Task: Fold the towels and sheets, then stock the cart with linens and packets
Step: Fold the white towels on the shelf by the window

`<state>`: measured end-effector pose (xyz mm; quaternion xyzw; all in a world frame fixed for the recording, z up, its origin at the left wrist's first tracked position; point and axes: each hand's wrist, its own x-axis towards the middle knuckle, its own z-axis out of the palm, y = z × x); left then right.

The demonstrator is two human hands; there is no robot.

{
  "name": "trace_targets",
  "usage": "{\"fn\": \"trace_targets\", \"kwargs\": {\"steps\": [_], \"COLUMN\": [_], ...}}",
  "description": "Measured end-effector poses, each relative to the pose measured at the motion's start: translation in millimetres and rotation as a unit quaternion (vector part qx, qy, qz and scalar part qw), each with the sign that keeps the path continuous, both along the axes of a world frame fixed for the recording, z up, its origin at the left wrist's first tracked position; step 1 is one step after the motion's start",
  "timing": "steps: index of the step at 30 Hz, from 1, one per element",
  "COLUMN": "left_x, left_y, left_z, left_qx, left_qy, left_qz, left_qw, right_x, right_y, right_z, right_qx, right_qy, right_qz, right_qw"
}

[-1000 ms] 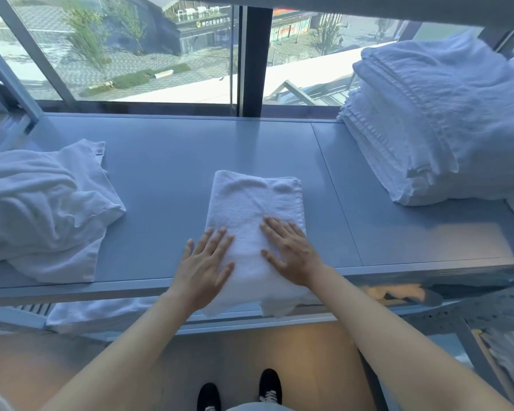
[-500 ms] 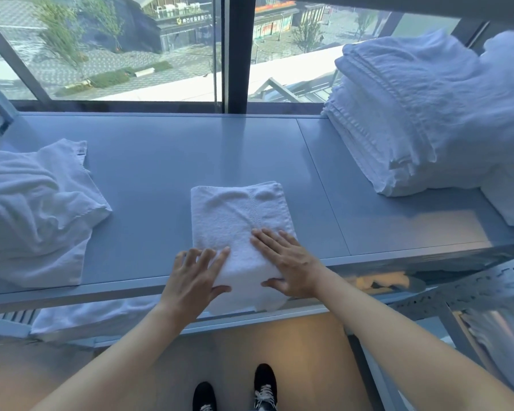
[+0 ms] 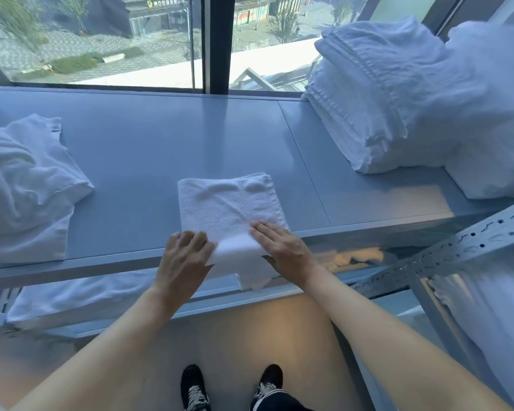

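A white towel, folded into a narrow strip, lies on the grey shelf top with its near end hanging over the front edge. My left hand curls its fingers around the left side of that near end. My right hand grips the right side, thumb tucked under the cloth. Between the two hands the near end is lifted into a small bulge.
A crumpled white towel lies at the left of the shelf top. A tall stack of folded white towels stands at the right. More white linen sits on the lower shelf. A perforated metal rail slants at the right. Windows run behind.
Both hands slid toward me along the towel, from flat on its middle to its hanging near end, and closed on it. The towel's far edge came nearer.
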<state>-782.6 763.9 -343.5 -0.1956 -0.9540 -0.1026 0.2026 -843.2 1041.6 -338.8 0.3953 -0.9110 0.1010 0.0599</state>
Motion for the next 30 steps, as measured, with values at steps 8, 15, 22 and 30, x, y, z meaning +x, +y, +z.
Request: {"fn": "trace_targets", "kwargs": {"steps": [8, 15, 22, 30], "left_x": [41.2, 89.9, 121.3, 116.5], "left_y": [55.8, 164.1, 252.6, 238.3], "left_z": [23.2, 16.4, 23.5, 50.7], "left_qx": [0.082, 0.091, 0.096, 0.104], "left_qy": [0.006, -0.005, -0.026, -0.048], "left_qz": [0.023, 0.022, 0.005, 0.055], "left_qw": [0.996, 0.996, 0.995, 0.992], "right_x": [30.6, 80.7, 122.3, 104.4], "right_y": [50.5, 159.6, 248.8, 231.8], "right_z": [28.6, 33.0, 39.2, 49.5], "right_qx": [-0.031, -0.043, -0.067, -0.098], "right_qy": [0.029, 0.027, 0.022, 0.025], "right_qz": [-0.030, -0.029, -0.055, -0.029], "right_qw": [0.999, 0.998, 0.996, 0.994]}}
